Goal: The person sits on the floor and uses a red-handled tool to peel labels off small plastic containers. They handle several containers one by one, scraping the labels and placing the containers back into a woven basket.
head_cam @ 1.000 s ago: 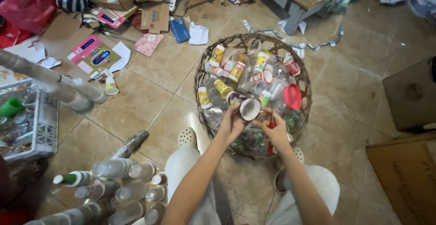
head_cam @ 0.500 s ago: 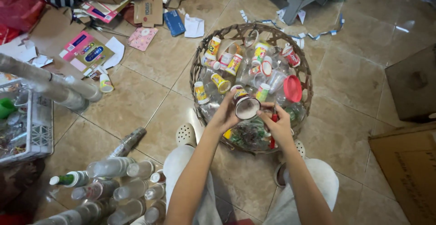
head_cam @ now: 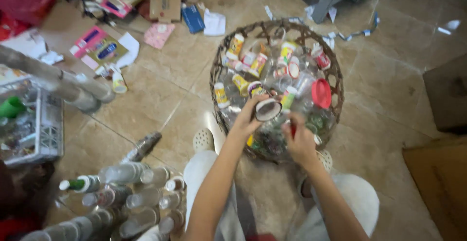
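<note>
A round woven basket (head_cam: pixel 335 83) stands on the tiled floor in front of me, filled with several small plastic bottles and cups, some with yellow labels, and a red lid (head_cam: pixel 321 93). My left hand (head_cam: pixel 249 117) holds a small cup (head_cam: pixel 267 109) by its rim above the basket's near side, its open mouth facing me. My right hand (head_cam: pixel 297 141) reaches down into the basket's near edge among the bottles; its fingers are partly hidden and something red shows beside them.
Rows of stacked clear cups and bottles (head_cam: pixel 126 195) lie at my lower left. A white crate (head_cam: pixel 36 124) stands at the left. Cardboard, paper and packets (head_cam: pixel 102 46) litter the floor at the back. A brown box (head_cam: pixel 438 187) sits at the right.
The camera has shifted slightly so the basket sits higher in view. My left hand has turned the cup a little; my right hand has dropped lower into the basket.
</note>
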